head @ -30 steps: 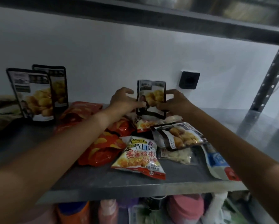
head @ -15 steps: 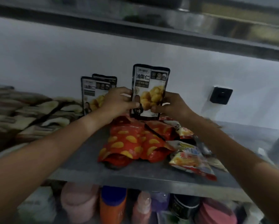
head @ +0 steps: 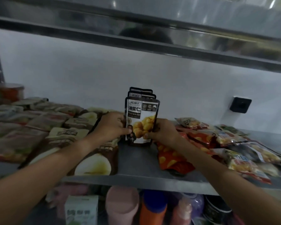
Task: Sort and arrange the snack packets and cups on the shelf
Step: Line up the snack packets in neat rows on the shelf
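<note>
Metal shelf (head: pixel 136 163) against white wall; chestnut packet (head: pixel 140 120) upright at centre, base on shelf, 2 like packets just behind; left hand (head: pixel 111 125) grips its left edge, thumb on front, right hand (head: pixel 161 132) pinches right edge; red chip bags (head: pixel 172 159) under right wrist; brown packets (head: pixel 94 159) beside left fingers.
</note>
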